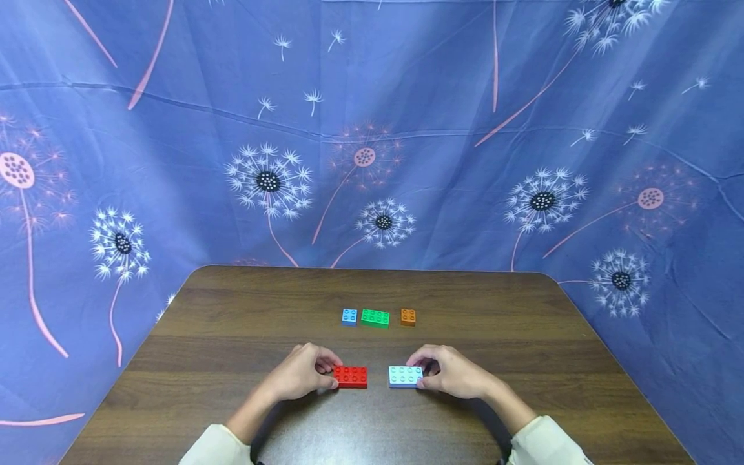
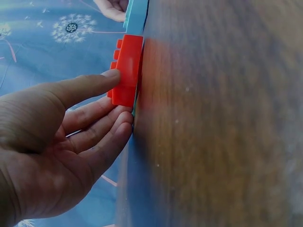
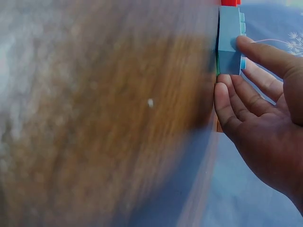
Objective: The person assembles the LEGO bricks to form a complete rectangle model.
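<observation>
On the table's near middle lies a red building brick, studs up. My left hand pinches its left end between thumb and fingers; the left wrist view shows the thumb on the near side of this red brick. A light blue building brick lies to the right, a gap apart from the red one. My right hand pinches its right end, and the right wrist view has the thumb against the light blue brick. Both bricks appear to rest on the table.
Farther back on the brown wooden table sit a small blue brick, a green brick and a small orange brick in a row. A blue cloth with dandelion print hangs behind and beside the table.
</observation>
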{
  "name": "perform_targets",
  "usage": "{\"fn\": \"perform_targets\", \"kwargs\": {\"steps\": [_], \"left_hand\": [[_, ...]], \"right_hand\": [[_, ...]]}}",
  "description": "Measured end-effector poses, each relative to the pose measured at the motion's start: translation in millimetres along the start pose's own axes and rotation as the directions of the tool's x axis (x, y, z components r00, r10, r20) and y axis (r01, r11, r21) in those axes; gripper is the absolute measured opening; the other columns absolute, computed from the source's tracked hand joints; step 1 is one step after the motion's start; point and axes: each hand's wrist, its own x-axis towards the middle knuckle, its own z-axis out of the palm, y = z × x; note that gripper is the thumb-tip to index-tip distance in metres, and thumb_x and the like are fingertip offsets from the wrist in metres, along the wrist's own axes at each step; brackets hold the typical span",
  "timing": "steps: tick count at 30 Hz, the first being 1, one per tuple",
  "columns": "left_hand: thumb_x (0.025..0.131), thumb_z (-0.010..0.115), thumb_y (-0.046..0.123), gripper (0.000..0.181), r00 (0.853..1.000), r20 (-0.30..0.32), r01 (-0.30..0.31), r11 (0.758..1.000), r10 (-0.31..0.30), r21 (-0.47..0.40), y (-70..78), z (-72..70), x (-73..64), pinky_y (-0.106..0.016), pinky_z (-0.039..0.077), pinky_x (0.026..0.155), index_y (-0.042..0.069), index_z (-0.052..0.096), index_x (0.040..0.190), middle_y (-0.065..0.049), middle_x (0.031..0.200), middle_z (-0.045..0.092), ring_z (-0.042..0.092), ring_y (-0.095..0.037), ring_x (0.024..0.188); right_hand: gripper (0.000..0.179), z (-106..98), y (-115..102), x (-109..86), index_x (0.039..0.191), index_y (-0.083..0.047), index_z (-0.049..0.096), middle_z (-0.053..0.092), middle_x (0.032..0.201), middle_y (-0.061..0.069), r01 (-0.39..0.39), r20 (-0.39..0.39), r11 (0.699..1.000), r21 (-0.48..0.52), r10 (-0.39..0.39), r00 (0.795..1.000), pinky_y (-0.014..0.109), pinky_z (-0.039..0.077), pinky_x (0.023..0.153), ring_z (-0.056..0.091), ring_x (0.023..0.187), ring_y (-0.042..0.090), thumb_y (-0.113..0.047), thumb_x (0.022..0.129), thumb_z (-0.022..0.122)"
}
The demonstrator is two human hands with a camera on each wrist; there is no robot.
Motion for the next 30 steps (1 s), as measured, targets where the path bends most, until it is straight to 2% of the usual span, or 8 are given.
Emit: {"fn": "perform_targets", "kwargs": {"steps": [6, 21, 30], "left_hand": [[0.077, 0.089, 0.010, 0.027, 1.000, 0.006, 0.005, 1.000, -0.005, -0.013, 0.8, 1.3, 1.2, -0.022, 0.054, 0.075, 0.007, 0.078, 0.102, 0.000, 0.089, 0.076, 0.067, -0.012, 0.083], [0.075, 0.090, 0.014, 0.030, 1.000, 0.004, 0.004, 1.000, -0.004, 0.029, -2.5, 3.2, -0.2, -0.022, 0.053, 0.075, 0.010, 0.078, 0.102, 0.004, 0.088, 0.074, 0.066, -0.010, 0.083], [0.075, 0.090, 0.012, 0.028, 1.000, 0.000, -0.022, 1.000, 0.022, 0.018, -1.8, 3.8, 1.1, -0.025, 0.056, 0.076, 0.009, 0.078, 0.100, 0.000, 0.088, 0.076, 0.069, -0.013, 0.083]], "right_hand": [[0.029, 0.5, 1.1, -0.8, 0.113, -0.013, 0.072, 0.068, 0.103, -0.002, 0.006, -0.008, 1.000, -0.011, -0.006, 1.000, 0.025, 0.058, 0.079, 0.064, 0.093, 0.012, -0.011, 0.086, 0.081], [0.030, 3.8, 4.2, 1.5, 0.113, -0.013, 0.072, 0.069, 0.103, -0.002, -0.001, -0.010, 1.000, 0.008, 0.001, 1.000, 0.023, 0.056, 0.077, 0.064, 0.092, 0.011, -0.012, 0.085, 0.083], [0.029, 2.4, 2.0, 3.9, 0.112, -0.014, 0.074, 0.070, 0.105, -0.004, 0.021, -0.010, 0.999, -0.048, -0.022, 1.000, 0.023, 0.055, 0.074, 0.063, 0.088, 0.010, -0.013, 0.084, 0.083]]}}
